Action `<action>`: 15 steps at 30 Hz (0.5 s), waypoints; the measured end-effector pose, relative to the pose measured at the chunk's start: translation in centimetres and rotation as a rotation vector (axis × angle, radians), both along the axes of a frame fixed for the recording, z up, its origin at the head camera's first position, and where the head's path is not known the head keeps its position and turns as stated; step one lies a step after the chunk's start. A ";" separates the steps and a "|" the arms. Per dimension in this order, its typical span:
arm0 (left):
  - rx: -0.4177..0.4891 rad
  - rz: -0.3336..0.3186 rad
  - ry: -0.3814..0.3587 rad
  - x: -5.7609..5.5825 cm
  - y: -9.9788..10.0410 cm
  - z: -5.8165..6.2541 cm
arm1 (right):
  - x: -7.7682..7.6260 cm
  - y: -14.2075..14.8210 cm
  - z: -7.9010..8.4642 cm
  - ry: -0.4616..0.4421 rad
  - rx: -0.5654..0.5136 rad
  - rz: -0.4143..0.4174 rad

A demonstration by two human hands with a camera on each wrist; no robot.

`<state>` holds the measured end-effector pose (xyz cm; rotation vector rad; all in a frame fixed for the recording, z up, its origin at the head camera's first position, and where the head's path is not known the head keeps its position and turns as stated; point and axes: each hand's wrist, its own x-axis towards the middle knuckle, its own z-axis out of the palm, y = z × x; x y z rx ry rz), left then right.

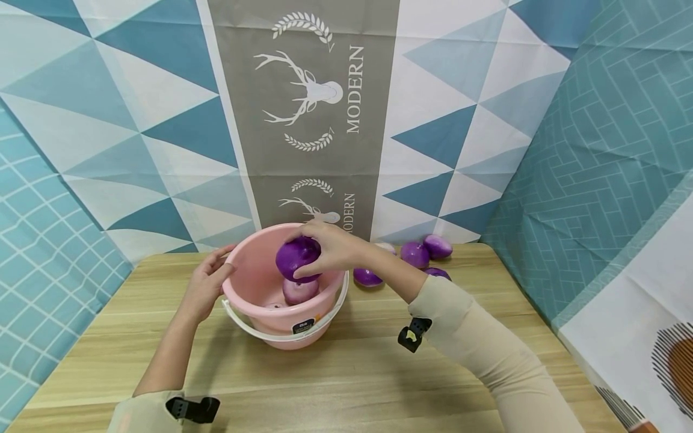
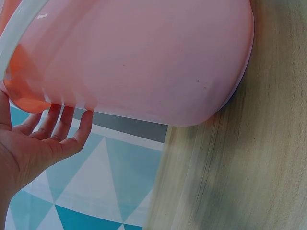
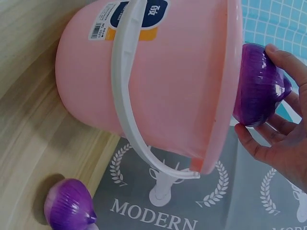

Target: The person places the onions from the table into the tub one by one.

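A pink bucket (image 1: 254, 273) with a white handle (image 1: 254, 329) stands on the wooden table. My left hand (image 1: 207, 281) grips its left rim, the thumb over the edge and the fingers against the outer wall (image 2: 144, 57). Above the bucket's opening, my right hand (image 1: 338, 245) holds a shiny purple onion (image 1: 296, 257) between thumb and fingers. In the right wrist view this onion (image 3: 256, 86) appears just past the rim. Below it, a paler purple onion (image 1: 299, 293) lies inside the bucket. Part of the bucket's floor is hidden by the held onion and the front rim.
Several onions lie on the table right of the bucket, among them a purple one (image 1: 368, 277), a round one (image 1: 415, 255) and a lighter one (image 1: 438, 246). My right forearm partly covers this group. A patterned cloth wall (image 1: 303, 150) rises behind the table.
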<state>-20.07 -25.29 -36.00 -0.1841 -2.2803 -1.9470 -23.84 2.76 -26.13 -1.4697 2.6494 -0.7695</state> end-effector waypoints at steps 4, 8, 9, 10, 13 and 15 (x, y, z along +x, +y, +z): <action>0.000 0.001 -0.001 -0.1 0.1 -0.1 | -0.1 -0.5 -0.4 -0.005 -0.003 0.006; 0.005 0.001 -0.003 -0.1 0.1 0.0 | -0.2 -1.0 -0.9 -0.007 -0.016 0.025; 0.008 -0.001 -0.003 -0.1 0.2 0.0 | -0.3 -1.1 -1.0 -0.005 -0.023 0.030; 0.016 -0.004 -0.005 -0.1 0.2 0.0 | -0.3 -1.2 -1.1 -0.001 -0.029 0.036; 0.023 -0.005 -0.006 -0.1 0.2 0.0 | -0.4 -1.6 -1.6 -0.002 -0.042 0.064; 0.034 -0.006 -0.006 -0.1 0.1 -0.1 | -0.4 -1.8 -1.9 -0.010 -0.037 0.071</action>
